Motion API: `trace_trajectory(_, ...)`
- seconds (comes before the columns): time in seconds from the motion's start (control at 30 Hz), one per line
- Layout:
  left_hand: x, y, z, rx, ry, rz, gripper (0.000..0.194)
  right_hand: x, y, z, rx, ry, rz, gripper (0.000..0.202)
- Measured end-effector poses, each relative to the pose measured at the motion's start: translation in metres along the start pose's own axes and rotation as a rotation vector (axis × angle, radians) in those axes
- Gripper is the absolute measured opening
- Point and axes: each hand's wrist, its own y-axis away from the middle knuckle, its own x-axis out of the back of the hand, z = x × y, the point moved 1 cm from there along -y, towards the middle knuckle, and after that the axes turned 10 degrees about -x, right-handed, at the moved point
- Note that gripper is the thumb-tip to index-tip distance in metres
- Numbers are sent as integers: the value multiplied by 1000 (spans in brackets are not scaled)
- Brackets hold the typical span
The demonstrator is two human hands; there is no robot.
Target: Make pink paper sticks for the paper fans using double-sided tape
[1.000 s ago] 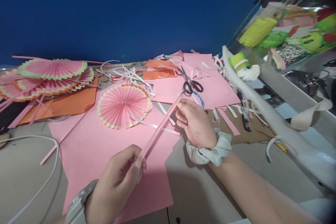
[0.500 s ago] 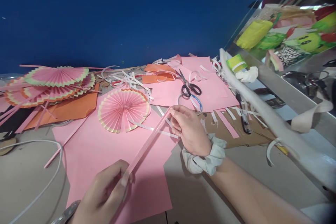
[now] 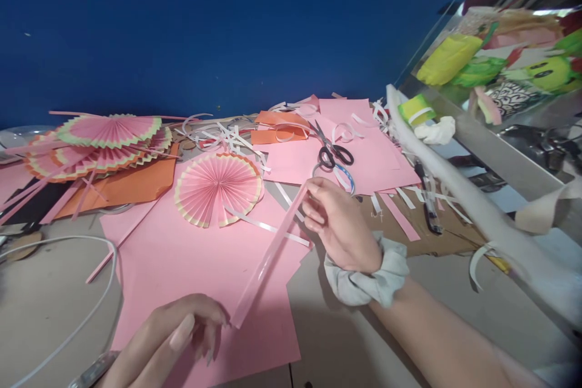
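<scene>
A narrow folded pink paper strip [image 3: 270, 251] is pinched at its upper end by my right hand [image 3: 339, 221], which wears a pale scrunchie [image 3: 368, 273] at the wrist. The strip slants down to the left over a large pink paper sheet [image 3: 191, 267]. Close to its lower end, my left hand [image 3: 175, 333] has its fingers apart and holds nothing. Behind the strip lies a round pleated pink paper fan [image 3: 218, 188] with a yellow and orange edge. Black-handled scissors [image 3: 334, 154] rest on pink paper beyond my right hand.
More pleated fans [image 3: 104, 139] are stacked at the left on orange paper [image 3: 131, 188]. White paper strips [image 3: 231, 139] lie scattered at the back. A cutter knife [image 3: 427, 200] rests on cardboard [image 3: 400, 227] at right. A white cable [image 3: 102, 297] curves across the left side.
My left hand has let go of the strip's lower end and moved slightly down and left, its fingers spreading. My right hand keeps its pinch on the upper end.
</scene>
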Motion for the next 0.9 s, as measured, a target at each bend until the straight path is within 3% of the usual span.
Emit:
trace_trajectory(0.07, 0, -8, 1, 49, 115, -89, 48, -1, 2, -2, -22, 4, -33, 14)
trace_trajectory(0.17, -12, -31, 14, 119, 382, -113, 47, -5, 6, 5, -80, 108, -148, 15)
trace_trajectory(0.3, -40, -64, 33, 270, 732, -378, 38, -10, 12, 17, -83, 248, -247, 16)
trace_trajectory(0.37, -50, -75, 36, 280, 817, -440, 40, -10, 12, 19, -57, 315, -272, 16)
trace_trajectory(0.5, -55, -84, 34, 203, 804, -397, 29, -7, 11, 18, -26, 403, -291, 17)
trace_trajectory(0.67, -50, -84, 30, 270, 887, -419, 39, -5, 8, 22, -56, 362, -288, 16)
trace_trajectory(0.77, -50, -84, 28, 274, 886, -414, 34, -6, 8, 23, -29, 398, -290, 16)
trace_trajectory(0.9, -53, -83, 24, 260, 977, -423, 29, -9, 10, 21, -132, 312, -387, 16)
